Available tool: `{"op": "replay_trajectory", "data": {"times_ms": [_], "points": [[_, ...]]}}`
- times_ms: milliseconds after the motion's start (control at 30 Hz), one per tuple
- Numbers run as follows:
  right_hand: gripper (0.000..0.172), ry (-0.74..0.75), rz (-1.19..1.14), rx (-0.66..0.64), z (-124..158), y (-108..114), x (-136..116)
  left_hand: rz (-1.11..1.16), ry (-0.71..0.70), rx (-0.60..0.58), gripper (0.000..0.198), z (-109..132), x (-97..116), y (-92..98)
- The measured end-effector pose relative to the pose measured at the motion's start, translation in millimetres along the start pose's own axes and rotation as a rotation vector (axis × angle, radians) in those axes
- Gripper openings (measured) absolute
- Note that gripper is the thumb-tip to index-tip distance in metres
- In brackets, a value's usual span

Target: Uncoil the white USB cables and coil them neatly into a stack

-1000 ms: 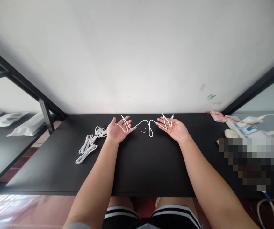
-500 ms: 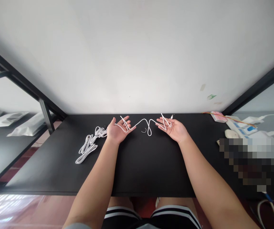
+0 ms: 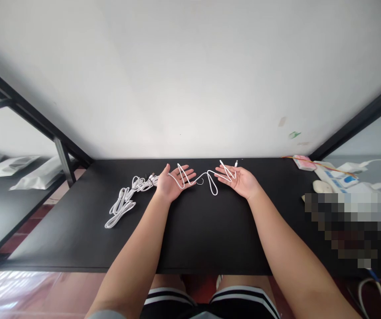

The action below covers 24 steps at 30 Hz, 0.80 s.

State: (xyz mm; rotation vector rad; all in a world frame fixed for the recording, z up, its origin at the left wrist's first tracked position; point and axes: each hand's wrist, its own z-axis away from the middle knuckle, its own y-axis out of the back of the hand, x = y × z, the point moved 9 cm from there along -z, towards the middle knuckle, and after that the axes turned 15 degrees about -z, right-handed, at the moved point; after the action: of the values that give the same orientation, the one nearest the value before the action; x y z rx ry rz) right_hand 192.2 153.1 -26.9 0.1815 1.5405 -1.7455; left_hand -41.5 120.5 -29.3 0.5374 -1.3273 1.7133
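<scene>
The left hand (image 3: 170, 185) had just shifted to the right and slightly nearer, while the right hand (image 3: 242, 181) had edged only a little left, so the gap between the 2 palms was narrower than a moment earlier. Both grips were wide: the palms faced up with the fingers spread, and 1 white cable (image 3: 205, 173) lay in zigzag folds across the fingers of each, draped rather than clenched. Between the hands its middle drooped in a loop, which had swung right and toward the near side; that meant more slack in the span, with the cable seemingly kept in place only by resting on the open fingers. Its connector (image 3: 236, 163) stuck out at the far side of the right hand. The left hand's shift had also uncovered more of the bundled cables (image 3: 124, 201) on the left part of the black surface (image 3: 210, 235). A thin curved white strip (image 3: 202, 182) lay between the hands, just beside the left fingertips. A pink box (image 3: 305, 162) stayed at the far right, well apart from the right hand.
</scene>
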Motion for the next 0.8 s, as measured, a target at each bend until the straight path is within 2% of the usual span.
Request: {"op": "replay_trajectory", "data": {"times_ms": [133, 267, 400, 567, 800], "points": [[0.033, -0.028, 0.019, -0.016, -1, -2, 5, -0.054, 0.045, -0.066, 0.068, -1, -11, -12.6], [0.034, -0.037, 0.022, -0.028, -2, -1, 7, -0.064, 0.042, -0.123, 0.070, 1, -11, -19.6], [0.034, -0.036, 0.022, -0.034, -3, -2, 8, -0.055, 0.027, -0.120, 0.072, 3, -9, -21.3], [0.031, -0.054, 0.052, -0.046, -2, -6, 13, -0.052, 0.046, -0.147, 0.070, 2, -16, -27.2], [0.033, -0.069, 0.113, -0.084, 2, -25, 31, -0.109, 0.017, -0.083, 0.071, -1, -20, -29.2]]}}
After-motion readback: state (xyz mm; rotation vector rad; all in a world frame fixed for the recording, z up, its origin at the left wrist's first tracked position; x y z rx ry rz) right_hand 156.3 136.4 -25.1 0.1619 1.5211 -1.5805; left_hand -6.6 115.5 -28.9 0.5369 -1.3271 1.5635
